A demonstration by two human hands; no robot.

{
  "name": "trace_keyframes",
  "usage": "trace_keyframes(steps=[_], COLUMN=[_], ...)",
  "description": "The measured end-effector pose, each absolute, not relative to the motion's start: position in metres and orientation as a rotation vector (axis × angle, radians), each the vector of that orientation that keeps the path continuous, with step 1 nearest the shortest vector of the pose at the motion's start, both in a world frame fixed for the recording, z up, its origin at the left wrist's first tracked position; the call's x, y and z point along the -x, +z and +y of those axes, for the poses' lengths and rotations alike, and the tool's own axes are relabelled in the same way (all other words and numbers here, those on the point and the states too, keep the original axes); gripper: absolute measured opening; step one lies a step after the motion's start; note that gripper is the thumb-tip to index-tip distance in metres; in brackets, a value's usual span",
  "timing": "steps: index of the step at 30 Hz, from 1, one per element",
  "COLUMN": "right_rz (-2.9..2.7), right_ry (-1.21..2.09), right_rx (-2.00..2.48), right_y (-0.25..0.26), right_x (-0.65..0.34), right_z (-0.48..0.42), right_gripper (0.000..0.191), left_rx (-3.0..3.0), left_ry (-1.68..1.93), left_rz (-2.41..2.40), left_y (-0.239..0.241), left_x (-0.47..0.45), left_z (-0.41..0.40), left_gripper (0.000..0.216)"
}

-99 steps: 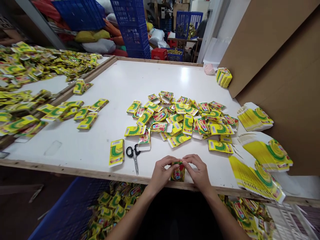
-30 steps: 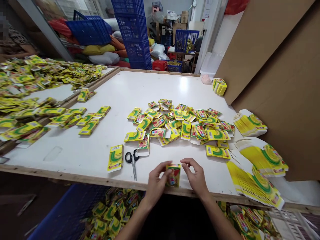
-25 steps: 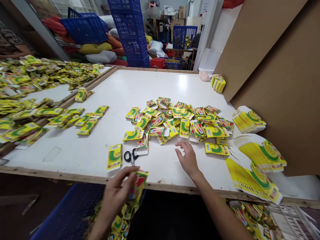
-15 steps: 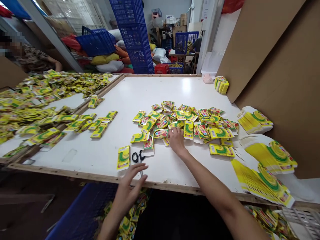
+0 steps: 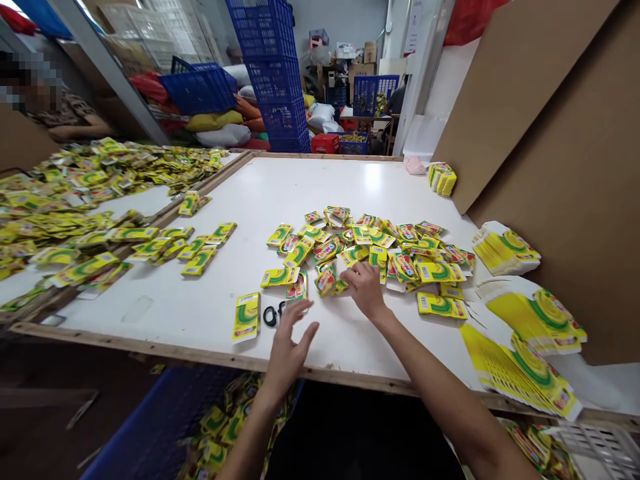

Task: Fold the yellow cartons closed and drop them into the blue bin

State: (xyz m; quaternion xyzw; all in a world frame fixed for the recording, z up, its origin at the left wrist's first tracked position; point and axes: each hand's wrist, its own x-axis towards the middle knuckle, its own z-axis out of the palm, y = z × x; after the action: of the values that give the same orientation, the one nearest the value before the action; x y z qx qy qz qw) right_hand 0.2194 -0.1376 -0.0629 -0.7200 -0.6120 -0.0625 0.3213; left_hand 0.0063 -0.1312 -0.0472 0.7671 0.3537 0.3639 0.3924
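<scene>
My right hand [image 5: 366, 288] pinches the end of a small yellow-green box [image 5: 326, 279], which is tilted and slightly blurred at the front of a loose pile of similar boxes [image 5: 400, 263]. Lower left of it, my left hand [image 5: 291, 343] is open and holds nothing, thumb and fingers apart, above the table's front part. Beside its fingertips lie scissors with black handles [image 5: 270, 316], partly hidden by that hand. One box stands or lies apart [image 5: 247, 317] to the left of the scissors.
Fanned stacks of flat yellow cartons [image 5: 525, 373] lie at the right by cardboard sheets [image 5: 550, 133]. Many filled packets cover the neighbouring table [image 5: 135, 200] at left, where a person [image 5: 75, 113] sits. Blue crates [image 5: 275, 80] rise behind. A blue bin [image 5: 145, 413] is below the wooden edge.
My left hand has moved right and up, towards the right hand. My right hand has shifted slightly right and down, and the box at its fingers has tilted.
</scene>
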Motion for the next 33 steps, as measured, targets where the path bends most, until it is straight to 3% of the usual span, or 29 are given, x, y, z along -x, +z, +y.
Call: trace_keyframes(steps=[3,8,19,23,27,33], right_rz=[-1.658,-1.593,-1.105,-1.116,-0.948,-1.148], right_ry=[-0.154,0.067,0.515,0.481,0.404,0.415], right_rx=[1.724,1.464,1.567,1.532,1.532,1.449], right_y=[-0.058,-0.072,-0.100,-0.094,-0.098,-0.100], right_x=[-0.225,-0.223,-0.205,-0.204,-0.200,-0.199], right_z=[-0.177,-0.229,-0.275,-0.267,-0.264,-0.273], right_gripper=[0.022,0.022,0.014,0.016,0.015,0.015], left_rx=[-1.768,-1.446,-1.479,-1.525,-1.526,-1.745], left_ry=[0.998,0.653,0.519,0.560,0.674,0.682], left_rz=[0.974,0.707,0.613,0.596,0.535,0.624], left_y=[-0.060,-0.085,-0.086,-0.084,-0.080,-0.074], left_x=[-0.009,-0.038,-0.057,-0.062,-0.066,-0.061], left_z=[-0.127,-0.149,-0.168,-0.168,-0.176,-0.182], left_gripper=[0.047,0.057,0.025,0.017,0.026,0.018])
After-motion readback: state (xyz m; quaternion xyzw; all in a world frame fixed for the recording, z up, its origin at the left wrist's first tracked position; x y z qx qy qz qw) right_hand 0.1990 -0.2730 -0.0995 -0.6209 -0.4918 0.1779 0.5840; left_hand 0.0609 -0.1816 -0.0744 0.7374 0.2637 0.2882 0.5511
